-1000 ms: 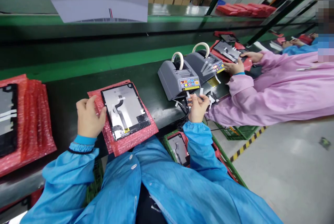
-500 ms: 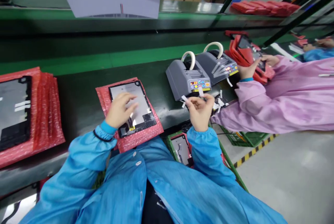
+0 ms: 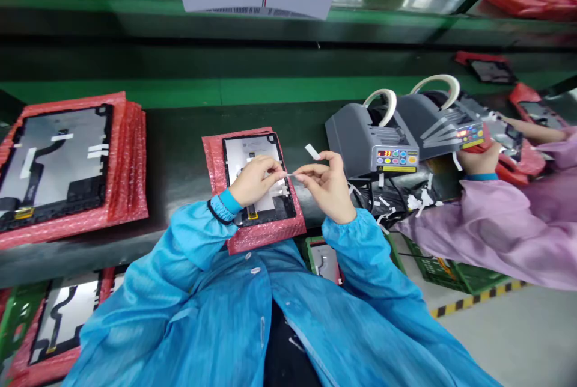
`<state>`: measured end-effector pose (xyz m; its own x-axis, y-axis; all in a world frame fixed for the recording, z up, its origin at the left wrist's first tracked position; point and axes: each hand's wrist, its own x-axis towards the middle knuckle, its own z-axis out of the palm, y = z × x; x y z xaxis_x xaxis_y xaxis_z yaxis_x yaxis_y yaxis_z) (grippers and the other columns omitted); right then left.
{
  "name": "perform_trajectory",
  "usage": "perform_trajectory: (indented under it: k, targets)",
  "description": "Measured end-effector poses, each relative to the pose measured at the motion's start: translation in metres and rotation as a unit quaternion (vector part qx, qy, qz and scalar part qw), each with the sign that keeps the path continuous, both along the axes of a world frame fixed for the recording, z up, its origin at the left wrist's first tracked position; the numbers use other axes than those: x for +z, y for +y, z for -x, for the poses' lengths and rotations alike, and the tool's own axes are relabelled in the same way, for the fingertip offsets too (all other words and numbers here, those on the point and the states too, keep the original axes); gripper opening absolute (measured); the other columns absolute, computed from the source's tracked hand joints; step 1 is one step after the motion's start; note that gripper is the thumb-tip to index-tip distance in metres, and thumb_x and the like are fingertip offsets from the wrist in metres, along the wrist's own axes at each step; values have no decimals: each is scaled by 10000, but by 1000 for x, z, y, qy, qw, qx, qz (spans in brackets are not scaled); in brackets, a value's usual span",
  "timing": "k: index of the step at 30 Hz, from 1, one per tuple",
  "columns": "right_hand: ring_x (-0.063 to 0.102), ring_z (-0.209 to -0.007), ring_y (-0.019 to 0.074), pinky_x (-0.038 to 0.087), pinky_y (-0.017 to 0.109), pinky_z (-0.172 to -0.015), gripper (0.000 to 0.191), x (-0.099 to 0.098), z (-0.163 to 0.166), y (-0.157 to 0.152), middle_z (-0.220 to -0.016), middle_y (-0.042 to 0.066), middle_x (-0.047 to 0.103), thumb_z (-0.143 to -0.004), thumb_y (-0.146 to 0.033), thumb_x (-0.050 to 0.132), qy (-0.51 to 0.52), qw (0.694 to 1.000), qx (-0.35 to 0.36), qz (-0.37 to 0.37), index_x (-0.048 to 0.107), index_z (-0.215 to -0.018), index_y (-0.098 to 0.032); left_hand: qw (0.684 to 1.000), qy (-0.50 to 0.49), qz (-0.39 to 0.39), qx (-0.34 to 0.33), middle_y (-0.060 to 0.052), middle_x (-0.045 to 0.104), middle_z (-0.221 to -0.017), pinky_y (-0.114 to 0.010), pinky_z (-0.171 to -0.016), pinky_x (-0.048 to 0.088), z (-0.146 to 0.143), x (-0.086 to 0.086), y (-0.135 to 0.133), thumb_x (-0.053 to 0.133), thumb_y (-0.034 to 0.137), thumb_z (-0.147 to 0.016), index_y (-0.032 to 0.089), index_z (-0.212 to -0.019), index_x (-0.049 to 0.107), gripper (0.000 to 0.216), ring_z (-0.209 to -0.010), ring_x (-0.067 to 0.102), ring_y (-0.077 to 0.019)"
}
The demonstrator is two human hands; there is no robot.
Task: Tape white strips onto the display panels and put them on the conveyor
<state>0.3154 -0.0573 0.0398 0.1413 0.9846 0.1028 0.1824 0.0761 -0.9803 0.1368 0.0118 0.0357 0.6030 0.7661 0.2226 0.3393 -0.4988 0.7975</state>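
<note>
A tablet screen panel [image 3: 282,210], grey-backed with a black frame, lies on pink bubble wrap [image 3: 265,240] in front of me. Over its right side, my left hand [image 3: 256,181] and my right hand [image 3: 328,187] meet fingertip to fingertip, both closed on a short strip of white tape [image 3: 290,175]. A second piece of white tape [image 3: 312,151] sticks up from a fingertip of my right hand. My left hand hides part of the panel.
Two grey tape dispensers [image 3: 367,140] stand to the right, with tape scraps [image 3: 421,201] below. A stack of wrapped panels [image 3: 128,164] lies at the left. Green crates [image 3: 451,270] sit under the bench edge. A co-worker's pink sleeve [image 3: 451,225] reaches in from the right.
My right hand has moved left from the near dispenser with two tape pieces. My left hand has gone from spread over the panel to pinching one of them. The view has shifted left.
</note>
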Motion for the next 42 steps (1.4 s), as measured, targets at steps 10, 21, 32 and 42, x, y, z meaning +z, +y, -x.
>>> perform_trajectory:
  k: [10, 21, 32, 42]
  targets:
    - [609, -638, 104, 482, 248, -639, 564, -12, 1, 15, -693, -82, 639, -651, -384, 783, 83, 996, 8, 39, 312, -936, -265, 998, -16, 53, 35, -5, 616, -738, -300, -764, 455, 0, -6, 2, 575, 275, -852, 167, -721, 580, 170, -748, 557, -150]
    - [566, -540, 105, 448, 257, -600, 532, -46, -3, 38, -610, -106, 610, -602, -302, 721, 23, 994, -10, 108, 288, -906, -255, 965, 206, 60, 150, -99, 622, -877, -450, -867, 421, -21, -23, 3, 618, 274, -833, 155, -742, 664, 156, -1010, 526, -302]
    - [597, -557, 146, 453, 278, -619, 490, -62, -8, 48, -578, -105, 579, -605, -196, 651, -48, 987, -19, 153, 269, -907, -252, 941, 297, 37, 162, -108, 597, -1038, -442, -910, 395, -32, -29, 0, 536, 317, -891, 191, -800, 687, 217, -1119, 463, -311]
    - [573, -524, 132, 423, 251, -586, 501, -53, -6, 51, -537, -119, 562, -595, -161, 673, -95, 976, -18, 196, 273, -883, -250, 940, 304, 25, 151, -123, 592, -1038, -457, -916, 379, -33, -28, -3, 541, 284, -880, 173, -770, 663, 198, -1125, 447, -326]
